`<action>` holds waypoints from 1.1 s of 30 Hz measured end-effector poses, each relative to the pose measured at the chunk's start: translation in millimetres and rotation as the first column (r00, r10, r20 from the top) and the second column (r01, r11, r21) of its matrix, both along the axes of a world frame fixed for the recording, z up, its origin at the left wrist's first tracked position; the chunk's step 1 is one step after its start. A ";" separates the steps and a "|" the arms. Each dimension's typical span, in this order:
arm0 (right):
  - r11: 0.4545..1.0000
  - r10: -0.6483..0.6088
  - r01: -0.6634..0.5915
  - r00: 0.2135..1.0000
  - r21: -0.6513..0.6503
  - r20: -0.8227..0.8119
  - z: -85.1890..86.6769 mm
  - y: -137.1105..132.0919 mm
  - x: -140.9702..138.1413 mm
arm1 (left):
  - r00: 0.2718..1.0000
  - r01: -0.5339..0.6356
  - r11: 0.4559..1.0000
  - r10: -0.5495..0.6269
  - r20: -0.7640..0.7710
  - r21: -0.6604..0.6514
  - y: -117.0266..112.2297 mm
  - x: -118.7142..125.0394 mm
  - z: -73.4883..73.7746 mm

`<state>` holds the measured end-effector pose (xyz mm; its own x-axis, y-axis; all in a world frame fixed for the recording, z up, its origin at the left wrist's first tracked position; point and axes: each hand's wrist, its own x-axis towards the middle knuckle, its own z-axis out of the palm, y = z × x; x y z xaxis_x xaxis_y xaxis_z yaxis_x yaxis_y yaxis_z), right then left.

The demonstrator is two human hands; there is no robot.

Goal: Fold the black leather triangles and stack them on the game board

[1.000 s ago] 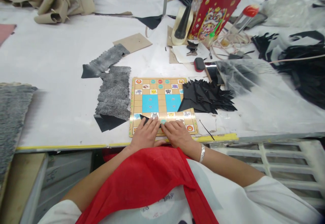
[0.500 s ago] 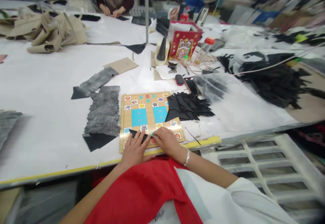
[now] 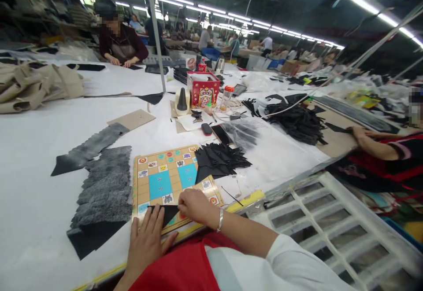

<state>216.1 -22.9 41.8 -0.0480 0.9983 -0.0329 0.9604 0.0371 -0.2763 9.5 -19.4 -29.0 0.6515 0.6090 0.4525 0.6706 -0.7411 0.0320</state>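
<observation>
A small black triangular piece of material (image 3: 169,214) lies on a game board (image 3: 142,189) printed with animal squares and blue patches. My left hand (image 3: 147,234) rests flat on the left part of this piece, fingers stretched out. At its right end my right hand (image 3: 198,207), with a bracelet on the wrist, is closed, its fingertips pinching the edge. Just beyond the board's right side is a heap of black pointed pieces (image 3: 223,161). To the left of the board lies an overlapping row of grey fuzzy-backed pieces (image 3: 105,187).
Farther back stand a red box (image 3: 203,90), a jar with an orange lid (image 3: 226,97) and a tape roll holding a black cone (image 3: 182,101). A phone (image 3: 222,134) lies nearby. Co-workers sit across the table and at the right (image 3: 373,143). A white slatted rack (image 3: 317,216) adjoins the table edge.
The view has tilted up and swung right, showing more of the room. More of the black piece shows between my hands. My right fingers have closed at its right end.
</observation>
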 end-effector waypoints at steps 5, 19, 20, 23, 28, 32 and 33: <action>0.946 -0.312 0.293 0.938 0.135 0.149 25.7 15.8 74.3 | 0.992 -0.026 1.000 0.027 0.120 -0.010 -0.6 -4.0 9.2; 0.819 0.529 -0.528 0.847 0.223 0.061 -8.5 20.9 -96.6 | 0.863 -0.460 0.877 0.478 0.164 -0.137 -4.0 -133.1 18.8; 0.782 0.580 -0.578 0.812 0.231 0.068 -10.1 23.5 -113.8 | 0.855 -0.471 0.866 0.495 0.155 -0.164 -4.5 -136.7 18.5; 0.712 0.654 -0.662 0.747 0.234 0.123 -12.5 34.9 -154.1 | 0.830 -0.477 0.849 0.520 0.203 -0.226 -7.0 -139.4 18.8; 0.730 0.633 -0.672 0.734 0.128 0.246 -16.9 53.2 -186.8 | 0.801 -0.463 0.848 0.525 0.289 -0.256 -8.9 -139.5 22.3; 0.738 0.629 -0.660 0.749 0.143 0.210 -21.1 60.6 -188.1 | 0.855 -0.430 0.872 0.477 0.205 -0.233 3.8 -140.5 23.8; 0.748 0.625 -0.644 0.765 0.163 0.157 -21.5 62.0 -185.9 | 0.862 -0.433 0.870 0.476 0.176 -0.235 8.1 -139.8 24.1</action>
